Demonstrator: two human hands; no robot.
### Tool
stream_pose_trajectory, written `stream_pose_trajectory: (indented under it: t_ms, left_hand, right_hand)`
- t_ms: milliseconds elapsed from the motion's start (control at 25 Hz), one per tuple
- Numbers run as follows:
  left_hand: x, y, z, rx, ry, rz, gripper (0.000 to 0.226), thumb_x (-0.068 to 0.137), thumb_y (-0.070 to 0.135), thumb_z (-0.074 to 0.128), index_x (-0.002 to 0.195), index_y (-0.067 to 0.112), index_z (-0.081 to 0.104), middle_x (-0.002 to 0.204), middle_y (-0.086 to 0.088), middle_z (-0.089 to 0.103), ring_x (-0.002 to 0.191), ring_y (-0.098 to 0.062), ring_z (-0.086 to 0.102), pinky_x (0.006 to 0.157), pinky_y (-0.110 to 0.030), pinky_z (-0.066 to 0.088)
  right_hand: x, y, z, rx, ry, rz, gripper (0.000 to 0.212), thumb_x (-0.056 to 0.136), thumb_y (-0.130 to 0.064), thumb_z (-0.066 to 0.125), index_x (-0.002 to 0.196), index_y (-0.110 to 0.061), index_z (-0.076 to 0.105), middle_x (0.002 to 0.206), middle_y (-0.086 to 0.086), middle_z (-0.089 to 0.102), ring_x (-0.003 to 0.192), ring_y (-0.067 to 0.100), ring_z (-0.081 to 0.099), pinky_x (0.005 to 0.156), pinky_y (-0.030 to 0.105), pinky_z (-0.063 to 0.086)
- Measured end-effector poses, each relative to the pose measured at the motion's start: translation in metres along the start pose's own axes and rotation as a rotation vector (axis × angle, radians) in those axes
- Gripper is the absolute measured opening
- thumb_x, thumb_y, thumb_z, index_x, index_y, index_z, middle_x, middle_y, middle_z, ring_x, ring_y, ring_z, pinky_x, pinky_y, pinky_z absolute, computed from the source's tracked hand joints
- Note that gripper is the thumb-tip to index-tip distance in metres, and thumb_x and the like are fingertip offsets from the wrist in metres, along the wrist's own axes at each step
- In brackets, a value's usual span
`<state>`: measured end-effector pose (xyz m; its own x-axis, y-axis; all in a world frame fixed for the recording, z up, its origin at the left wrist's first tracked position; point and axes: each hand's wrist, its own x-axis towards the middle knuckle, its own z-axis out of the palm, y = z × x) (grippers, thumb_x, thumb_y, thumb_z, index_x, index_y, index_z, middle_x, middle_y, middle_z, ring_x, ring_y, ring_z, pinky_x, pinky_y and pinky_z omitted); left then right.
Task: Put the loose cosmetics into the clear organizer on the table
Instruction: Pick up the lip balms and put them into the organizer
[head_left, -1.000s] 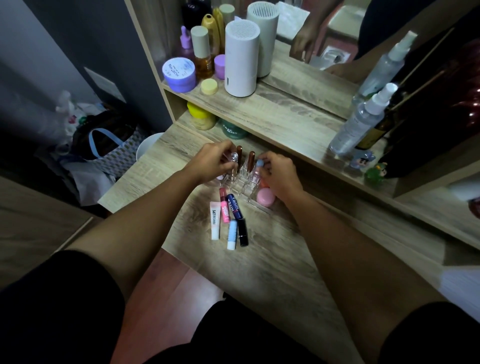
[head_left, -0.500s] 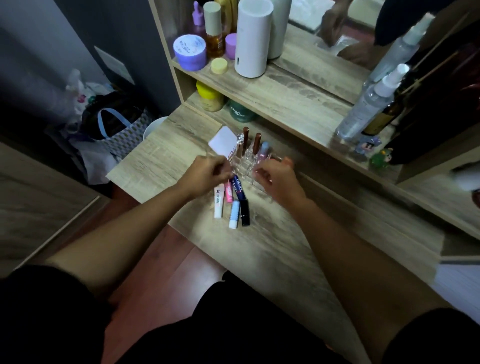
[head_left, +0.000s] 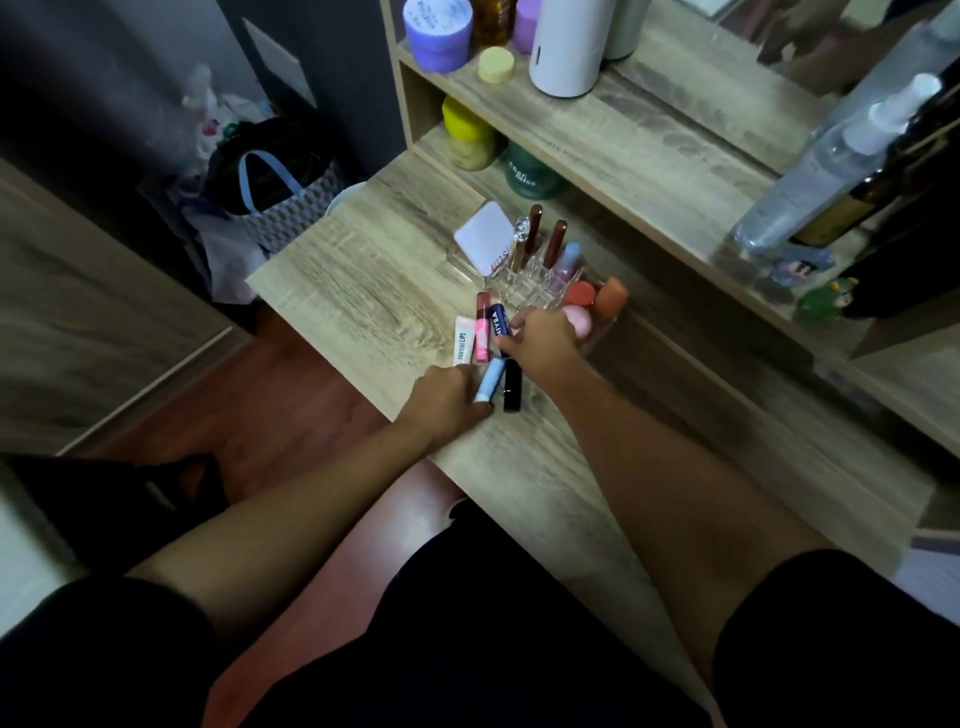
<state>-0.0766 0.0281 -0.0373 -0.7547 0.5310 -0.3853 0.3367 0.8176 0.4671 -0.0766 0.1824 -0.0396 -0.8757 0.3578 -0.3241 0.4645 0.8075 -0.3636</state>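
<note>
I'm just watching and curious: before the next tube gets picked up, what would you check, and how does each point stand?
1. Loose tubes within reach: ok; light blue tube, black tube, pink tube lie on the table.
2. Left hand touches the light blue tube: ok.
3. Right hand on the Nivea stick: ok.
4. Firm grip on either: cannot tell.
5. Clear organizer has free slots: cannot tell.

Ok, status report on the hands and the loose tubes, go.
Left hand on light-blue lip balm tube. Right hand fingers at dark-blue Nivea stick. Five tubes loose before the clear acrylic organizer. Nothing blocking.
</note>
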Motion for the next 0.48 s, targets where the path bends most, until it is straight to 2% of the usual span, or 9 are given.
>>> stream_pose_trajectory:
  t_ms: [160,280,360,440,480]
  left_hand:
    - [-0.001,0.004,0.003,-0.027,0.050,-0.041,0.031,0.078,0.036,0.065,0.084,0.006,0.060,0.088,-0.022,0.067,0.084,-0.038,0.061,0.062,-0.032,0.038]
    - [-0.002,0.007,0.004,-0.036,0.031,-0.069,0.030,0.077,0.034,0.064,0.082,0.004,0.064,0.087,-0.023,0.067,0.084,-0.038,0.062,0.063,-0.033,0.041]
    - [-0.002,0.003,-0.002,-0.094,-0.002,-0.122,0.030,0.075,0.038,0.065,0.080,0.008,0.065,0.084,-0.018,0.067,0.081,-0.034,0.062,0.060,-0.029,0.040]
    - [-0.003,-0.006,-0.013,-0.184,-0.028,-0.155,0.027,0.074,0.042,0.066,0.077,0.015,0.065,0.078,-0.008,0.065,0.075,-0.024,0.060,0.057,-0.026,0.038]
    - [-0.003,-0.009,-0.020,-0.260,-0.033,-0.170,0.023,0.073,0.041,0.067,0.074,0.019,0.063,0.073,-0.002,0.064,0.069,-0.017,0.059,0.054,-0.025,0.038]
  right_hand:
    - [0.001,-0.001,0.002,0.109,0.007,0.043,0.025,0.082,-0.027,0.066,0.097,-0.008,0.068,0.093,0.016,0.073,0.093,0.032,0.064,0.079,0.035,0.049]
    - [-0.001,0.003,0.001,0.184,0.017,0.049,0.025,0.081,-0.023,0.065,0.101,-0.008,0.068,0.093,0.016,0.073,0.094,0.032,0.064,0.082,0.034,0.049]
    - [-0.007,0.005,-0.002,0.295,0.050,0.068,0.028,0.080,-0.021,0.065,0.105,-0.010,0.068,0.088,0.013,0.073,0.093,0.029,0.064,0.082,0.028,0.046]
    - [-0.012,0.007,-0.009,0.419,0.113,0.064,0.029,0.080,-0.018,0.065,0.108,-0.012,0.068,0.080,0.009,0.072,0.086,0.023,0.066,0.077,0.025,0.042]
    - [-0.015,0.010,-0.013,0.537,0.148,0.063,0.029,0.080,-0.014,0.066,0.109,-0.011,0.068,0.083,0.011,0.073,0.080,0.020,0.066,0.076,0.025,0.045]
